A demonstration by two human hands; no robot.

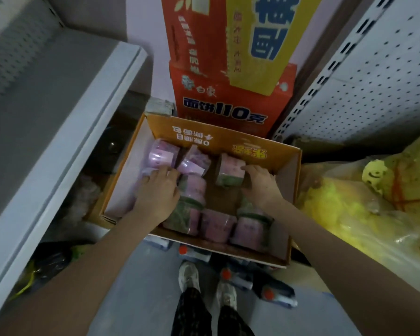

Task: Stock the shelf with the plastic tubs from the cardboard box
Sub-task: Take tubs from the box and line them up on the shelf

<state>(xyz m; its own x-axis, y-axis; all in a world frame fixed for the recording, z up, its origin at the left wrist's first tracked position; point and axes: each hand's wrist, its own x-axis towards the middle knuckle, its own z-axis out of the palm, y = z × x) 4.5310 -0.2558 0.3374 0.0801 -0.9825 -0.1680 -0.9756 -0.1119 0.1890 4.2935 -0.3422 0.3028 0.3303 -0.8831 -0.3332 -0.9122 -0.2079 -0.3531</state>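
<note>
Open box (218, 139) low on the floor, between the left shelf (58, 98) and the pegboard shelf (374, 76). Inside, only tubs (217, 225) with pink labels and clear wrap: three in a row at the near wall, others on their sides toward the far flap, bare bottom in the middle. Left hand (159, 192) laid over the tubs at the left wall, fingers (163, 172) close together and nearly straight; too blurred to tell if gripping anything. Right hand (260, 187) on one tub (229, 172) near the far right corner, thumb on the label, fingers curled round its side. Behind the box, stacked red boxes (228, 98). To the right, a yellow bag (337, 214). Under the near edge, bottles (183, 250) with red caps.
</note>
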